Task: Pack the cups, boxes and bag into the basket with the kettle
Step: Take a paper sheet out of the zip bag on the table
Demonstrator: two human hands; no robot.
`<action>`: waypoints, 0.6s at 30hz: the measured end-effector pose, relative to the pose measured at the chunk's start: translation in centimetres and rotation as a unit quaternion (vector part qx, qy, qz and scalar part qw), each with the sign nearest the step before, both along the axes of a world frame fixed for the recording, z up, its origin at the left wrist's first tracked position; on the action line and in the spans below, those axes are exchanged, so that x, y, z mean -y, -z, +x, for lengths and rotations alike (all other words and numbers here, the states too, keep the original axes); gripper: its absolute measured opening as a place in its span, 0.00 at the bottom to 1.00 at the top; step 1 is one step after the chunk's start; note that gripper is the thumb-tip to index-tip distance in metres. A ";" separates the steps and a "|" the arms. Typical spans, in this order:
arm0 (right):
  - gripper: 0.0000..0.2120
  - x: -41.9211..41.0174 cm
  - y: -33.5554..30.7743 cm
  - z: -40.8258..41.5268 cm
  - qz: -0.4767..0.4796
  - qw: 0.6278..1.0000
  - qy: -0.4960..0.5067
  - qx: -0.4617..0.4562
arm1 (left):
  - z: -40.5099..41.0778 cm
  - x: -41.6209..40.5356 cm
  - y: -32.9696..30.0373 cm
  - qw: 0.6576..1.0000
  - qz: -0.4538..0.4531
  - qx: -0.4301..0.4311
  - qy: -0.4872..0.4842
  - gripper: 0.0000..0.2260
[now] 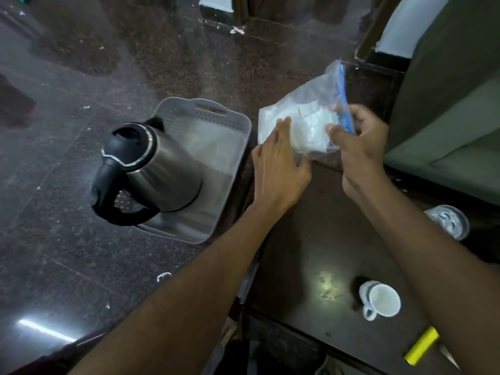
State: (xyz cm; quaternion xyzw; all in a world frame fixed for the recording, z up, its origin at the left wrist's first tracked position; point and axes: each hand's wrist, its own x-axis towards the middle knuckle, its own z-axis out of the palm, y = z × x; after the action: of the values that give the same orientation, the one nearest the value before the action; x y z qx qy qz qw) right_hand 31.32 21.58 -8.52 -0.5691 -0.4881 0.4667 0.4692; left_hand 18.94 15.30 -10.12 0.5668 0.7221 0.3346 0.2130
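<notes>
Bag [305, 117]: contents blurred; right hand [359, 150] pinches zip edge, left hand [278, 166] flat against it.
Basket [240, 136]: near half hidden behind kettle [162, 169], centre left.

Yellow roll [422, 345] on dark table [311, 239]; green sofa [446, 117] beside table.

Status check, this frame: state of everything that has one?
Clear zip-top plastic bag: right hand pinches it, left hand flat against it.
Grey plastic basket: on floor.
Steel kettle with black handle: upright in that basket, lid closed.
White ceramic cup: upright, empty, on dark table.
</notes>
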 end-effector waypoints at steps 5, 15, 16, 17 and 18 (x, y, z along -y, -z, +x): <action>0.17 3.6 5.2 7.2 -0.066 0.996 0.059 -0.012 | 4.0 1.0 2.5 0.996 -0.058 -0.045 0.049 0.30; 0.09 11.3 17.0 15.4 -0.242 0.938 0.063 0.238 | 7.1 7.5 15.1 0.924 -0.272 -0.174 0.204 0.38; 0.08 11.5 17.3 15.8 -0.228 0.936 0.055 0.264 | 7.3 7.9 15.8 0.925 -0.280 -0.162 0.200 0.38; 0.06 11.6 17.5 16.2 -0.210 0.935 0.045 0.282 | 7.4 8.2 16.3 0.928 -0.280 -0.149 0.193 0.38; 0.05 11.6 17.6 16.5 -0.188 0.936 0.038 0.295 | 7.5 8.3 16.6 0.934 -0.273 -0.137 0.187 0.37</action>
State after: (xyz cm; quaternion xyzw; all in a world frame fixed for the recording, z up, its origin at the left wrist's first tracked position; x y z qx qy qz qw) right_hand 47.85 9.99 -26.11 -0.7771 -0.4861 0.3429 0.2053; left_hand 26.45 6.98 -26.74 0.6516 0.6890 -0.0019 0.3171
